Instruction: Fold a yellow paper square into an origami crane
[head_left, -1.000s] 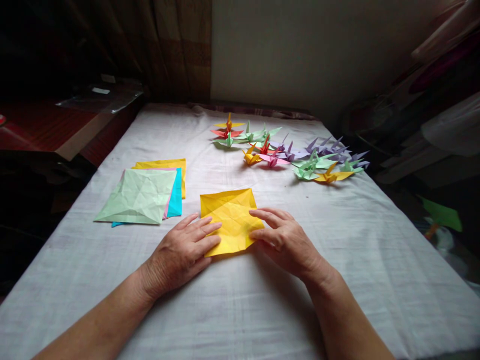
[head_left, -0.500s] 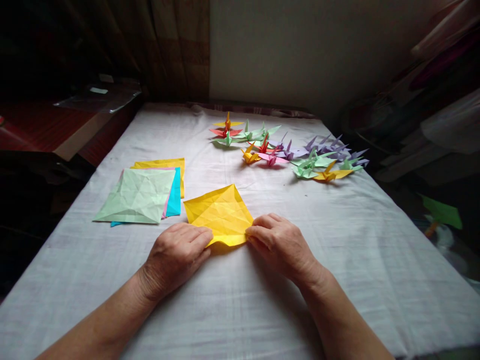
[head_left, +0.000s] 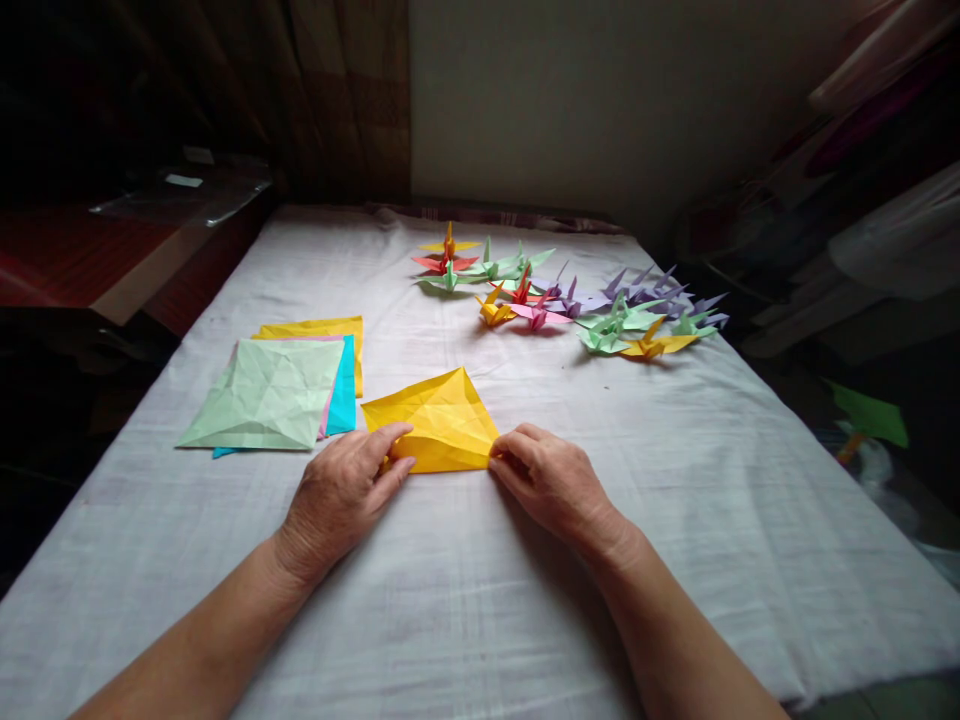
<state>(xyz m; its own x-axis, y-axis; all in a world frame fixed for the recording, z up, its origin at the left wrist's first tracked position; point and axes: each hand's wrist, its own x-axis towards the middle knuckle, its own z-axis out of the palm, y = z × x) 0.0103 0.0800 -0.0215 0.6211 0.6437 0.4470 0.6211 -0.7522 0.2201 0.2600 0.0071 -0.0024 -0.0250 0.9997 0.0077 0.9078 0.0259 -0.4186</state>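
Your left hand (head_left: pixel 341 490) lies just below the centre of the frame, its grip spread almost flat, fingertips pressing the lower left edge of a creased yellow paper square (head_left: pixel 439 425). Your right hand (head_left: pixel 551 480), just right of centre, pinches the paper's lower right corner between thumb and fingers. The paper rests on a white cloth-covered bench (head_left: pixel 675 500), its near part lifted. Left of centre lies a stack of coloured sheets (head_left: pixel 274 395). In the upper middle sit many folded paper cranes (head_left: pixel 570 300).
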